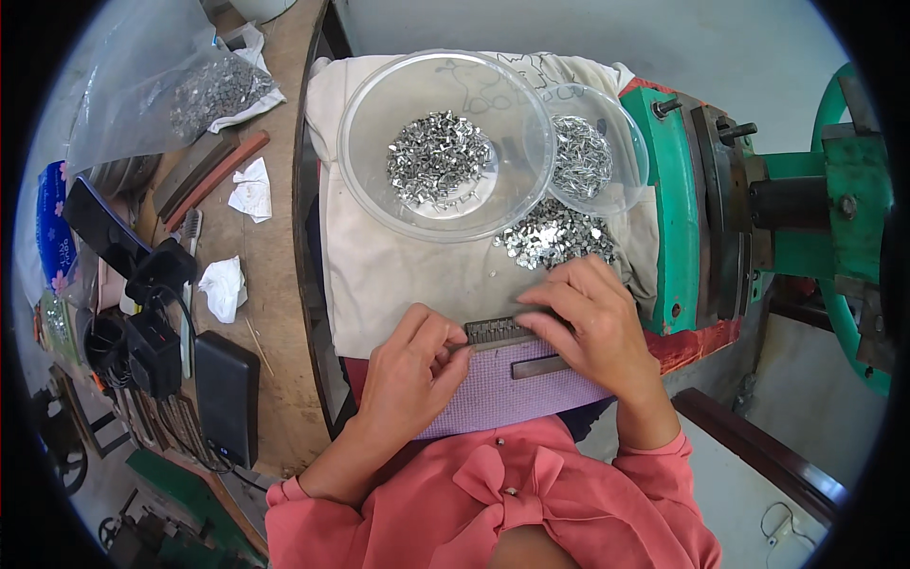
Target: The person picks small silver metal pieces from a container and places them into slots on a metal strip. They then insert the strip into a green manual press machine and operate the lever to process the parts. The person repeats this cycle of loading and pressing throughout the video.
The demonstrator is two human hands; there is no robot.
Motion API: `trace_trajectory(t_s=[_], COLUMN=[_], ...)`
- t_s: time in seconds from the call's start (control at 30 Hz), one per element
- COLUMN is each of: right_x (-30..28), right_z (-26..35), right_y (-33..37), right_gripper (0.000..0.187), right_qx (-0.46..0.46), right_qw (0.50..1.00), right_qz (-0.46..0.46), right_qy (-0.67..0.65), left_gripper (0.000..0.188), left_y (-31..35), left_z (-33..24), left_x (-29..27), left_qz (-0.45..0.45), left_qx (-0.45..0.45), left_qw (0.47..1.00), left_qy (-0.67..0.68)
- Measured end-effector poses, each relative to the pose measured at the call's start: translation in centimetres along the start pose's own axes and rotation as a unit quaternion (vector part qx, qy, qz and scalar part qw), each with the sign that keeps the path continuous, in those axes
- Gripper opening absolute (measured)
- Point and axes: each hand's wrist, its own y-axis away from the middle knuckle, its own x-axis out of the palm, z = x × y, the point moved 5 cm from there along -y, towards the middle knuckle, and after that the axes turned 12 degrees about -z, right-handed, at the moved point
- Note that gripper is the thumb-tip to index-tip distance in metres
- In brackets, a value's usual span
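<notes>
Nearest, below the hands, is a pink blouse (417, 503) with a bow, and just beyond it a purple mat (474, 394). A short dark bar (540, 367) lies on the mat, near the right hand (599, 321). The slotted metal strip (497, 332) sits along the mat's far edge, between the two hands. The left hand (413, 368) is at the strip's left end, thumb and fingers bent close together; whether they pinch a small piece, I cannot tell. The right hand is at the other end, thumb and forefinger slightly parted, with a narrow gap between them. To the left, a wooden desk (289, 379) carries a black power bank (227, 398), a phone (106, 220) propped at a tilt, two crumpled tissues (224, 289), a brush (192, 228), a reddish stick (220, 178) and, farther off, a clear bag (133, 90). Beyond the strip spreads a pale cloth (379, 275), where a heap of small shiny pieces (559, 234) lies just past the right hand. Behind that heap stand a large clear bowl (356, 142) of short metal bits (436, 156) and a smaller bowl (633, 142) of thin pins (580, 156), side by side. A green machine (675, 237) rises right of the cloth.
</notes>
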Motion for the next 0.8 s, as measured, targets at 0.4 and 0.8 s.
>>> trace_trajectory(t_s=[0.4, 0.8], right_x=[0.4, -3.0], right_z=[0.3, 4.1], right_y=[1.3, 1.5], right_gripper=[0.035, 0.028], right_qx=[-0.04, -0.184], right_qw=[0.997, 0.981], right_qz=[0.064, 0.005], right_qy=[0.031, 0.054], left_gripper=[0.012, 0.039], left_y=[-0.3, 1.8], left_z=[0.5, 0.8], left_x=[-0.2, 0.8], left_qz=[-0.007, 0.269], left_qx=[-0.055, -0.365], left_qw=[0.996, 0.796], left_qy=[0.071, 0.401])
